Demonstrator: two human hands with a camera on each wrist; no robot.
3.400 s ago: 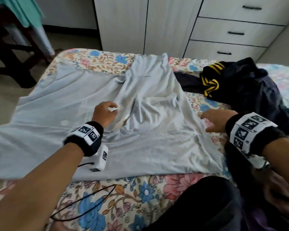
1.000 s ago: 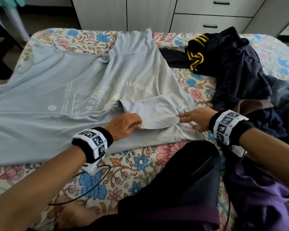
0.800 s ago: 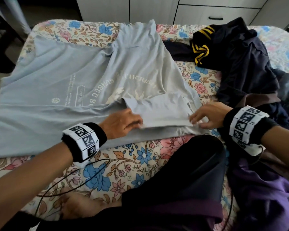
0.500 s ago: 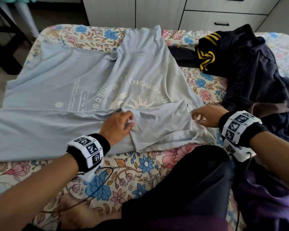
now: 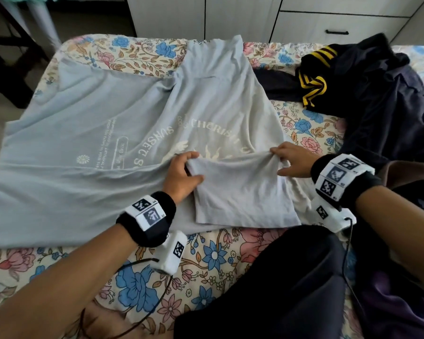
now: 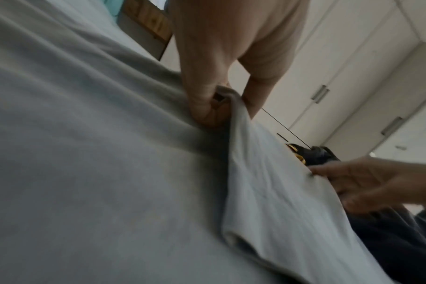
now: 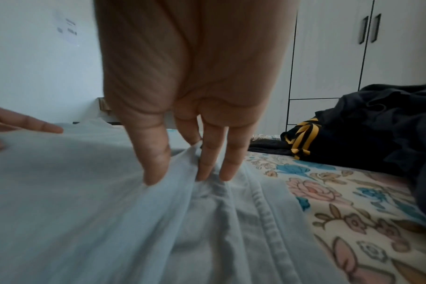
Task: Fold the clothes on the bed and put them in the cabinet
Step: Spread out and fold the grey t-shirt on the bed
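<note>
**Sleeve Fold in Progress on the Light Blue T-Shirt**

Grip state: the left hand (image 5: 181, 177) pinches the inner corner of the folded-over short sleeve (image 5: 240, 192) between thumb and fingers; the left wrist view shows the cloth edge clamped there. The right hand (image 5: 293, 162) pinches the outer corner of the same sleeve, with a bunch of fabric gathered between thumb and fingertips (image 7: 208, 169). Both grips grasp cloth, and the sleeve edge is drawn taut between them.

Location of the work item: the light blue cotton T-shirt with pale printed lettering (image 5: 103, 133) lies spread across the floral-patterned bed (image 5: 206, 260), hem toward the left, print facing up. The sleeve lies turned inward on the shirt body, at the near edge of the bed.

Surroundings: a heap of dark navy garments with yellow-striped trim (image 5: 367, 94) lies at the right side of the bed, apart from the shirt and not yet folded. The white cabinet with doors and drawers (image 5: 242, 15) stands beyond the far edge of the bed.

Step in hand, by judgement: first fold of the first garment; the task is at an early stage.

Next move calls for:
1. Lay the sleeve flat on the shirt body, with its edge straight.
2. Smooth the gathered fabric at the right grip.
3. Fold in the far sleeve likewise.
</note>
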